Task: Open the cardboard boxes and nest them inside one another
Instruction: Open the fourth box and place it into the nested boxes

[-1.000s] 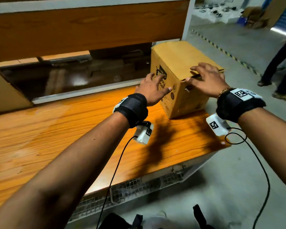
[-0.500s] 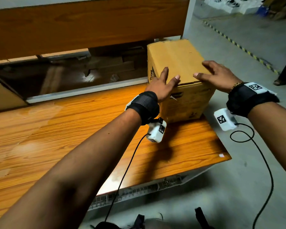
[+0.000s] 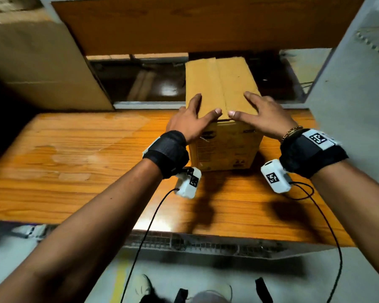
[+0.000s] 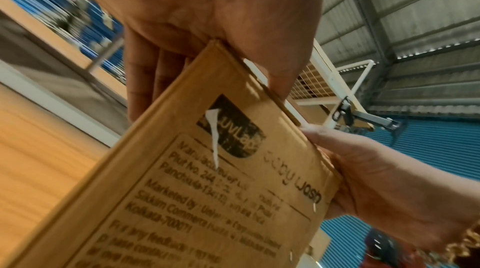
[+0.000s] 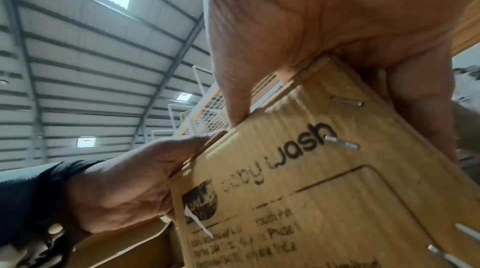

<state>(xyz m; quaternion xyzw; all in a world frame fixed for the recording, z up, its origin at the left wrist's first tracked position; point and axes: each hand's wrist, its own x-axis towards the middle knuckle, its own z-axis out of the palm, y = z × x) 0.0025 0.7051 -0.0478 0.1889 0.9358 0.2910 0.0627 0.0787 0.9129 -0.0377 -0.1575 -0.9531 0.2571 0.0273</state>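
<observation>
**Two flat hands on one closed box**

Head view: one cardboard box [image 3: 222, 119] stands upright on the wooden table [image 3: 74, 167], near its far edge, both top flaps shut along a centre seam. The left hand [image 3: 189, 121] lies on the left flap and the right hand [image 3: 265, 115] on the right flap; the fingers of both are straight and spread, and the two thumb tips nearly meet at the near top edge. One larger carton [image 3: 44, 62] stands at the left, well apart.

Left wrist view: the palm rests on the box's top edge, fingers extended, thumb along the rim. One printed logo and one white tape shred [image 4: 214, 135] show on the near face.

Right wrist view: the palm presses the top edge likewise. Four metal staples [image 5: 346, 102] show along the box's side seam.
</observation>
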